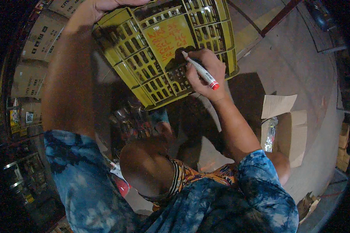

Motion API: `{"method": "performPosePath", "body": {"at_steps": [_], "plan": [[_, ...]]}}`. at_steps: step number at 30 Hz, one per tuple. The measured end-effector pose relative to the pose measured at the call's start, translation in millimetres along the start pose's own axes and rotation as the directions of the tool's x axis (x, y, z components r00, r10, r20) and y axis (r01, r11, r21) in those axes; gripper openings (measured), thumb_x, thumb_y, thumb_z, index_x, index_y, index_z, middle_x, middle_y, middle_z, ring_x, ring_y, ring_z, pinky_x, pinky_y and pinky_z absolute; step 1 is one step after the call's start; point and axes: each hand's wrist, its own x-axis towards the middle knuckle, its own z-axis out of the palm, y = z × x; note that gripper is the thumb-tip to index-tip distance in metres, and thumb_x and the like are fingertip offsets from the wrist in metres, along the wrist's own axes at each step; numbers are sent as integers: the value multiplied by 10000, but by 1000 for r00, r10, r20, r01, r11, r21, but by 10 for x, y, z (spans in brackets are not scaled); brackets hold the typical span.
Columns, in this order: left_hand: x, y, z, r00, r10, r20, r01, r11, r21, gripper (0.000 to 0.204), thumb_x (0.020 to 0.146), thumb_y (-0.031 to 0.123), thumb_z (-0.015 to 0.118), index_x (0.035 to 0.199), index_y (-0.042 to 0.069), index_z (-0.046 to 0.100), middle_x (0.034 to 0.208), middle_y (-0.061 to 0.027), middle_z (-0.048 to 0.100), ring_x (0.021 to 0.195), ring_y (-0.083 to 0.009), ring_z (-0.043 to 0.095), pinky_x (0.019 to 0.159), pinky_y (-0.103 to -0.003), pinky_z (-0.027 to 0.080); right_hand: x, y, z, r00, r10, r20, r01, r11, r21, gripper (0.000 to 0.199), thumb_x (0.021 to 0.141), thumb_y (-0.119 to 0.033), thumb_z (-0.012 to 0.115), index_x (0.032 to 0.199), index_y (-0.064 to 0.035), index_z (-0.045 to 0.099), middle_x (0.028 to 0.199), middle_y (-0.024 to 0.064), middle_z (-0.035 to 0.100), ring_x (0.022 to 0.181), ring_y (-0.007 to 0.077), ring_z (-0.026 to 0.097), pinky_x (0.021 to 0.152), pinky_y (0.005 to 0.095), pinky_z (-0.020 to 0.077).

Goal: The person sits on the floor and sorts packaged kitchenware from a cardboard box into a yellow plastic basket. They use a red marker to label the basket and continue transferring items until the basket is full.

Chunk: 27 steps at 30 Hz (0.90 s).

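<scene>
A yellow slatted plastic crate (144, 66) stands tilted in front of me, with a flat yellow panel bearing red handwriting (169, 39) on its side. My right hand (204, 73) is closed around a white marker with a red end (201, 70), its tip touching the crate just right of the panel. My left hand (101, 6) reaches up and grips the crate's top left edge, the forearm crossing the upper left of the view.
An open cardboard box (289, 128) with a clear plastic bottle (270, 134) beside it sits on the concrete floor at right. Stacked cartons (35, 50) fill the left side. My bare knees and patterned shorts show below.
</scene>
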Motion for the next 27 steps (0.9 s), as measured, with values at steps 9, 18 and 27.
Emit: {"method": "performPosePath", "body": {"at_steps": [9, 18, 27], "plan": [[-234, -119, -5, 1000, 1, -31, -4, 996, -94, 793, 995, 517, 477, 1613, 111, 188, 1578, -328, 257, 1462, -469, 287, 1149, -509, 301, 38, 40, -4, 996, -83, 21, 84, 995, -54, 193, 794, -79, 672, 979, -28, 689, 869, 147, 665, 782, 309, 664, 723, 367, 537], [-188, -69, -29, 997, -46, -59, 40, 994, -101, 737, 1002, 424, 522, 1607, 125, 226, 1567, -317, 296, 1466, -458, 290, 1146, -523, 298, 94, 62, 33, 993, -120, 8, 120, 987, -108, 201, 785, -96, 686, 976, -33, 691, 854, 145, 659, 758, 328, 649, 704, 383, 531], [-61, -52, -27, 1000, 3, -30, -5, 996, -91, 786, 995, 436, 524, 1622, 139, 154, 1558, -348, 282, 1475, -464, 265, 1158, -502, 286, 64, 94, 79, 994, -93, -54, 87, 991, -106, 202, 778, -102, 682, 966, -28, 693, 813, 149, 635, 732, 325, 647, 661, 383, 527]]}}
